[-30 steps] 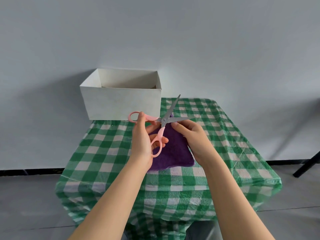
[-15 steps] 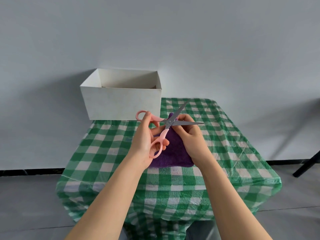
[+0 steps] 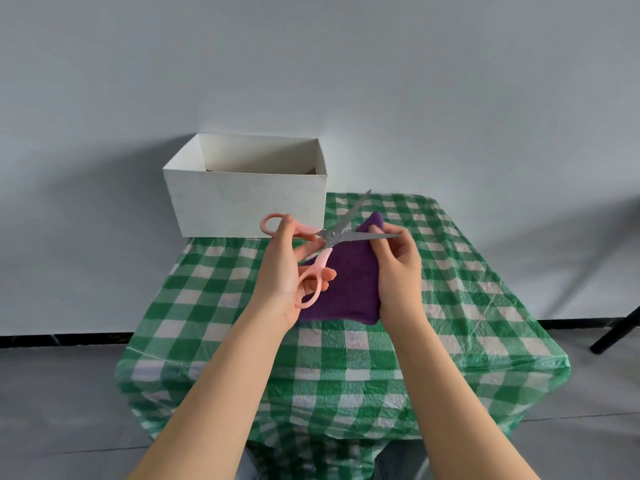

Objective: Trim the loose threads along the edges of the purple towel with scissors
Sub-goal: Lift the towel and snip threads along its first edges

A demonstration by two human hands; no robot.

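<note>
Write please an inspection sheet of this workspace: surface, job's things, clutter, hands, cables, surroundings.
Surface: table under green checked cloth.
Job's things: purple towel lifted at its far corner; pink-handled scissors, blades open at the towel's upper edge.
Clutter: open white box at the far left corner.
Hands: left hand holds the scissors; right hand pinches the towel.
Cables: nothing seen.
Surroundings: plain wall, grey floor, dark furniture leg at right.

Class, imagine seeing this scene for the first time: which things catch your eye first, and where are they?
The pink-handled scissors, blades open, sit at centre in the left hand, over the purple towel held by the right hand. Beneath lies a green checked tablecloth; behind, at the table's far left, stands an open white box.
</note>
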